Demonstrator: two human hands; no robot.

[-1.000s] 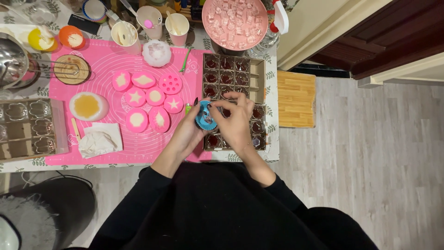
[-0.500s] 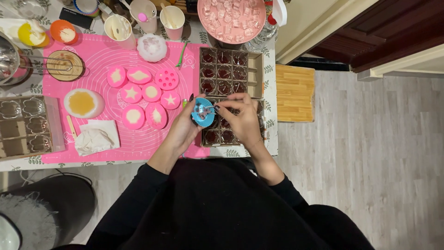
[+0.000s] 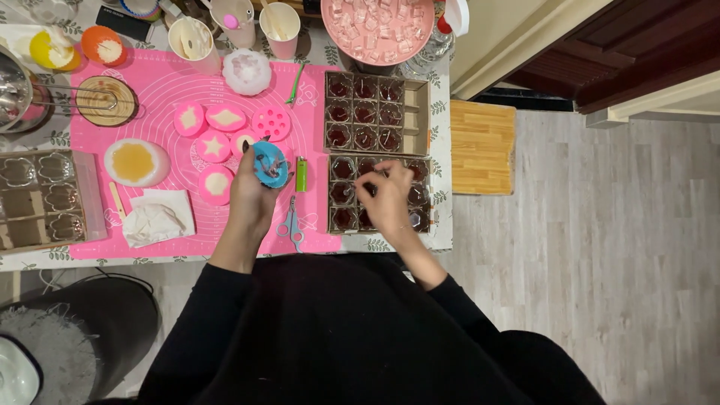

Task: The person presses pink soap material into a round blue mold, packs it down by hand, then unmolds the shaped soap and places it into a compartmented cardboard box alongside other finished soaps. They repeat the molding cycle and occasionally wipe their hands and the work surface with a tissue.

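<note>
Over the pink silicone mat (image 3: pixel 161 97), the left hand (image 3: pixel 251 191) grasps a small round blue mould (image 3: pixel 270 163), held just above the mat's right part. Just right of the mould lies a green lighter (image 3: pixel 301 174), with small scissors (image 3: pixel 291 223) below it. Further right, off the mat, the right hand (image 3: pixel 386 196) reaches into a brown cardboard tray of dark red cups (image 3: pixel 417 171), fingertips pinched on one cup. A second such tray (image 3: pixel 421 90) sits beyond it on the surface.

Lighter (image 3: pixel 301 174), scissors (image 3: pixel 291 223) between hands
</note>
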